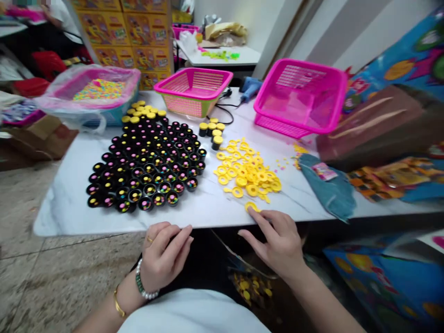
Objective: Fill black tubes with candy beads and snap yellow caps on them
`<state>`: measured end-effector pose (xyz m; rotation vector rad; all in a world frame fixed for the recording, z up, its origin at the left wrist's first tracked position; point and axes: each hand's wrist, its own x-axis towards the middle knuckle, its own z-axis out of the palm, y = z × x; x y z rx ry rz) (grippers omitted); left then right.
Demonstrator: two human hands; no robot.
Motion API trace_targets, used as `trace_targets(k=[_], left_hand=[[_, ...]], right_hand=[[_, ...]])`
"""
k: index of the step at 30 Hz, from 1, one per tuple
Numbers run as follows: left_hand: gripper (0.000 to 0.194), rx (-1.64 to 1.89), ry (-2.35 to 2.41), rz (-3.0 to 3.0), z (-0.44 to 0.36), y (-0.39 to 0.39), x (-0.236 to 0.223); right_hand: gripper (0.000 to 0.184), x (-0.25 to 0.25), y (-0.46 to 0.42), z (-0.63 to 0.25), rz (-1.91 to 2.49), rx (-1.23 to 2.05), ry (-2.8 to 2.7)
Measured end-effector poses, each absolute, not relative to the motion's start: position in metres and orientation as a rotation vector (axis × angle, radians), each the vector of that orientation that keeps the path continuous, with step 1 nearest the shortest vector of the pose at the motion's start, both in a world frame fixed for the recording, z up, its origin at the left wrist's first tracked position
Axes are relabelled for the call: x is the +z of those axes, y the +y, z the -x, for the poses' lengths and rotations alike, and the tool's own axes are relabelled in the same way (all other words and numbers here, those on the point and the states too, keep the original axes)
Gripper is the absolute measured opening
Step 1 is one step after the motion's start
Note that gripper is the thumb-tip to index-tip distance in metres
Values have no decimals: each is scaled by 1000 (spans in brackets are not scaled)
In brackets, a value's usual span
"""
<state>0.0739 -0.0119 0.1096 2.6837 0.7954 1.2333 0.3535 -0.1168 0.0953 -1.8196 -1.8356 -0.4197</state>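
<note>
The yellow ring (250,204) is lying near the front edge of the worktop (69,221), apart from the main yellow pile (255,173) — a careless drag toward the body could be sending it over. Pieces in that pile are overlapping, so lifting one could be pulling a tangled neighbour along. The black cups (149,169) are standing open and packed close, showing coloured bits inside; a knock from a sleeve or wrist could be tipping several and spilling them, the front row being most exposed to the left hand (166,249).

On the right hand (280,240), the fingers are spreading loosely, with the thumb standing well away from the index finger; the index tip is touching the ring, and nothing is being gripped. The left hand's fingers are lying together, gently bent, at the worktop's edge — their undersides are facing away, so whether they are holding anything is impossible to tell
</note>
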Motion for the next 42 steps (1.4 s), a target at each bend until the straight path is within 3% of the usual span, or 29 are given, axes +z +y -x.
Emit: trace_targets(k=[4, 9, 18, 24, 30, 33, 35, 39, 42], left_hand=[[33, 1379, 1049, -2652, -62, -13, 113], [29, 1452, 1327, -2723, -76, 0, 118], [14, 1435, 1353, -2822, -92, 23, 126], [12, 1292, 966, -2716, -101, 10, 139], [8, 994, 735, -2432, -133, 8, 121], [36, 1006, 831, -2238, -139, 10, 112], [44, 986, 862, -2247, -139, 11, 111], [18, 918, 874, -2345, -137, 12, 115], [16, 839, 932, -2357, -137, 14, 118]], right_hand=[[47, 90, -106, -326, 1624, -347, -1848], [36, 104, -83, -296, 1343, 22, -1901], [8, 122, -53, -287, 1474, 374, -1508], [22, 131, -49, -310, 1493, 938, -1041], [36, 139, -46, -326, 1450, 1252, -823], [39, 142, -42, -322, 1476, 1316, -748], [36, 145, -39, -317, 1477, 1342, -777], [31, 151, -30, -309, 1505, 1365, -886], [34, 153, -26, -306, 1544, 1384, -874]])
